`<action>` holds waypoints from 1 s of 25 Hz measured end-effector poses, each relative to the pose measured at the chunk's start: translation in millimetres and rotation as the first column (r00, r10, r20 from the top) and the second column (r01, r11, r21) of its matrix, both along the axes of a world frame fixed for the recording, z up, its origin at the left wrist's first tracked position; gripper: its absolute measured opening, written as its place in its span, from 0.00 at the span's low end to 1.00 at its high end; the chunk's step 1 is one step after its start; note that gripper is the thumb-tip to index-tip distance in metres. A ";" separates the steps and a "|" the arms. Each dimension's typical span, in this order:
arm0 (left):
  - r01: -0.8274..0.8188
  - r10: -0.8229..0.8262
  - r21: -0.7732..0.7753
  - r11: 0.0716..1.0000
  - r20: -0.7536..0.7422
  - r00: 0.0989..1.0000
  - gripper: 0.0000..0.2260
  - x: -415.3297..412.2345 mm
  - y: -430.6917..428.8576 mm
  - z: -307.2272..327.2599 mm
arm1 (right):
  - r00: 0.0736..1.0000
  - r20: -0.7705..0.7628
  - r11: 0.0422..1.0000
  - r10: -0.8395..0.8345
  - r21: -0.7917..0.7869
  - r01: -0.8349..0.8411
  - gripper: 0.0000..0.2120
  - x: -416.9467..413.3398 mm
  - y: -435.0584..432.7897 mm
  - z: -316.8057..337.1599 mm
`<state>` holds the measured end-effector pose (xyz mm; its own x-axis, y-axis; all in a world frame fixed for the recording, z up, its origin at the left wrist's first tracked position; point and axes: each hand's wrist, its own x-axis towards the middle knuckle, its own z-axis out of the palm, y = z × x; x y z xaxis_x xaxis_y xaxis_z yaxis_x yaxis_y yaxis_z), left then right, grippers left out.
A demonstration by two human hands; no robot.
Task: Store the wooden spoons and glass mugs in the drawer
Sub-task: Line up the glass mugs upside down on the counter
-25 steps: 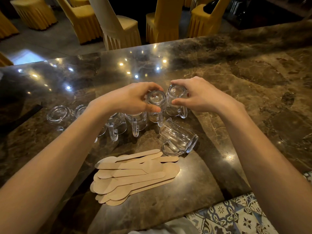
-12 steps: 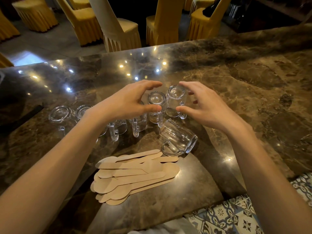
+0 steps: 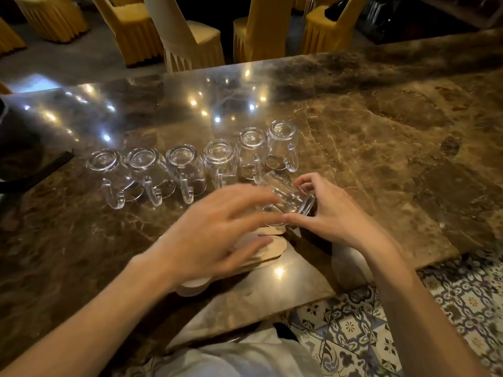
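Closest in, the person's white shirt (image 3: 239,357) sits at 6 o'clock of the view. There's a patterned tile floor (image 3: 381,336) at 5 o'clock, just past the near edge of the brown marble worktop (image 3: 381,159). Both bare forearms come up from the bottom corners.

The left hand (image 3: 217,232) hovers over the pile of wooden spoons (image 3: 275,247) with its fingers (image 3: 245,197) spread apart, holding nothing. It's pretty motion-blurred, so there's no telling if it actually touches the pile. Only bits of the spoons poke out, some ends at the hand's 3 o'clock and a pale end at its 7 o'clock.

The right hand (image 3: 337,221) has the tipped mug (image 3: 288,197), which lies over on its side on the worktop just off the spoons' 12 o'clock. The mug sits at that hand's 10 o'clock with its thick rim toward the palm. The thumb is on the near side of the rim and a finger curls over the far side, so those fingers (image 3: 304,183) are pinched on it. The left fingertips end right at the mug's 9 o'clock side, but the blur hides whether they touch.

Behind that stands a row of six glass mugs (image 3: 187,170), all upside down with handles pointing back at the person. It runs from the tipped mug's 9 o'clock round to its 12 o'clock, and the two rightmost are just beyond it.

Farthest out, little light spots reflect off the worktop, and yellow-covered chairs (image 3: 190,36) line up at 12 o'clock.
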<state>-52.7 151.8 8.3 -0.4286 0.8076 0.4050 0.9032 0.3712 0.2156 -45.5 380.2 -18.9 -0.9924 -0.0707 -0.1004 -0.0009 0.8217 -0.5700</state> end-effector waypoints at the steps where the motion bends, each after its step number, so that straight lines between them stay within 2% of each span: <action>1: 0.047 -0.047 -0.020 0.999 0.004 0.999 0.13 13.5 1.7 -7.9 | 1.000 -0.011 1.000 -0.011 0.002 0.011 0.34 1.4 -1.5 -2.6; 6: 0.192 -0.180 -0.123 0.974 0.103 0.978 0.14 59.3 7.0 -42.4 | 0.995 -0.057 0.996 -0.086 0.014 0.087 0.33 7.4 -8.4 -12.8; 12: 0.178 -0.131 -0.233 0.956 0.204 0.970 0.19 67.6 5.1 -66.7 | 0.977 -0.126 0.981 -0.174 -0.109 0.161 0.30 17.1 -13.0 -12.6; 17: 0.149 -0.099 -0.220 0.964 0.225 0.969 0.18 69.3 5.9 -73.0 | 0.981 -0.138 0.989 -0.139 -0.075 0.130 0.31 27.3 -4.2 0.1; 22: 0.115 -0.070 -0.205 0.972 0.213 0.975 0.17 72.1 5.8 -75.0 | 0.978 -0.155 0.986 -0.137 -0.111 0.121 0.36 33.5 14.4 39.4; 25: 0.116 -0.072 -0.197 0.973 0.218 0.973 0.18 72.6 6.0 -75.2 | 0.966 -0.204 0.986 -0.159 -0.079 0.146 0.31 30.1 28.3 55.5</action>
<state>19.8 157.9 -66.9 -0.4032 0.9052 0.1342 0.8797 0.3430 0.3295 -15.5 408.6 36.6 -0.9903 0.0835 0.1106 -0.0033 0.7838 -0.6210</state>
